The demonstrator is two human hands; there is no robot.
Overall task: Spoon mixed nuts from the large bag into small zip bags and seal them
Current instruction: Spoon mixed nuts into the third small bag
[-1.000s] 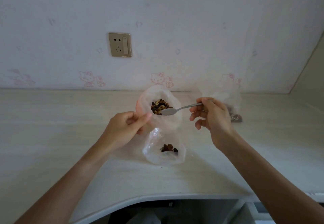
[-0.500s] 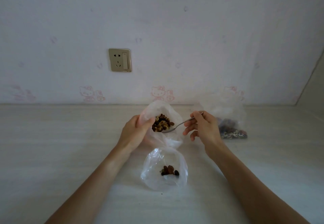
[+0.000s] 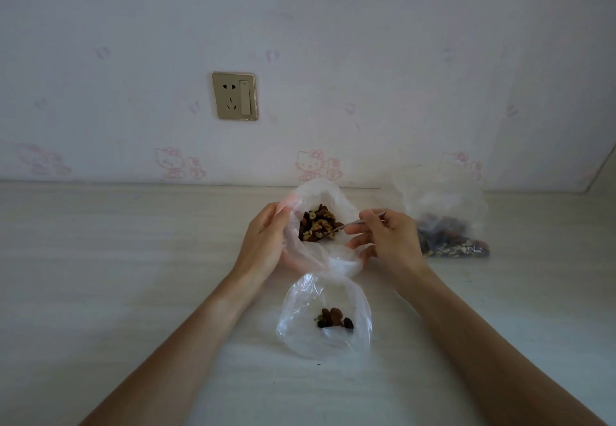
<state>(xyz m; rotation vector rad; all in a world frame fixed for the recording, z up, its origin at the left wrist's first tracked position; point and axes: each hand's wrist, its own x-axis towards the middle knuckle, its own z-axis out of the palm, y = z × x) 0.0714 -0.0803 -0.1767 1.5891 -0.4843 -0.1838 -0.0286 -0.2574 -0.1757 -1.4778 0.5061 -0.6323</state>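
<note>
A clear plastic bag [image 3: 328, 192] full of mixed nuts [image 3: 316, 227] stands open at the middle of the table. My left hand [image 3: 263, 242] grips its left rim and holds the mouth wide. My right hand [image 3: 388, 237] pinches the handle of a metal spoon [image 3: 350, 224], whose bowl is dipped into the nuts inside that bag. In front of it lies a small clear bag [image 3: 325, 315], open, with a few nuts [image 3: 333, 319] at its bottom.
Another clear bag [image 3: 446, 222] holding nuts lies at the right near the wall. The pale table [image 3: 116, 275] runs wide to both sides. A wall socket [image 3: 235, 95] sits on the wallpapered wall behind.
The spoon's bowl has gone from the bag's rim down into the nuts. My left hand has closed further round the bag's left side. The view has tilted, so everything sits lower in frame.
</note>
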